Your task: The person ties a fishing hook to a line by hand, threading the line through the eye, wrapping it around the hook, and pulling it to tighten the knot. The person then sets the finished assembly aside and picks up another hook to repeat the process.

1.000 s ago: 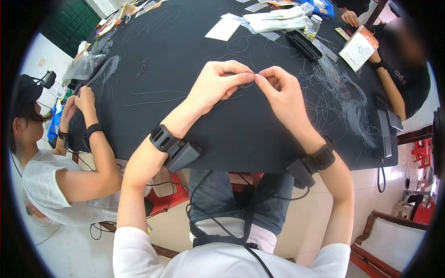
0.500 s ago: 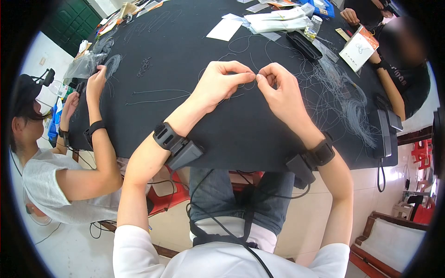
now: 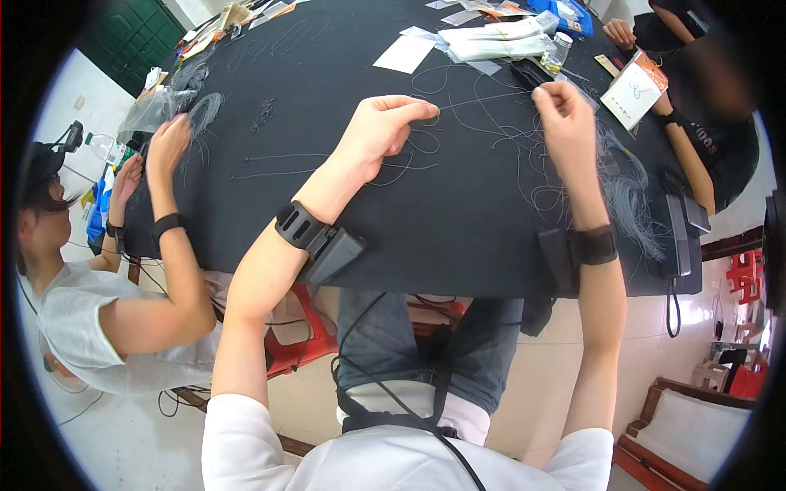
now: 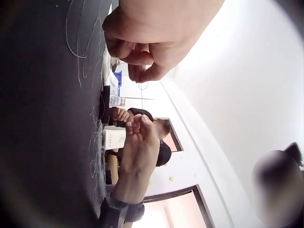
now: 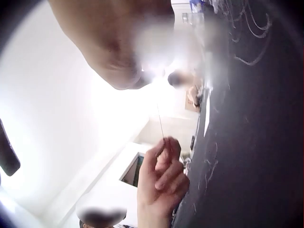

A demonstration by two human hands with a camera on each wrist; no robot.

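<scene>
Pinching one taut thread [image 3: 487, 100] — one left-hand grip [image 3: 375, 135], one right-hand grip [image 3: 566, 121], apart

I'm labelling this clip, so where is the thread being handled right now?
In the head view, upper right of centre, the thread runs straight between the left hand and the right hand, below the white packets on the black table.

Workroom, black worktable [image 3: 458, 237], bundled grey strands [image 3: 634, 204], white packets [image 3: 495, 42]

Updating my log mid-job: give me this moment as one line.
left hand: pinches thread | right hand: pinches same thread | thread: straight between hands, over black table
</scene>
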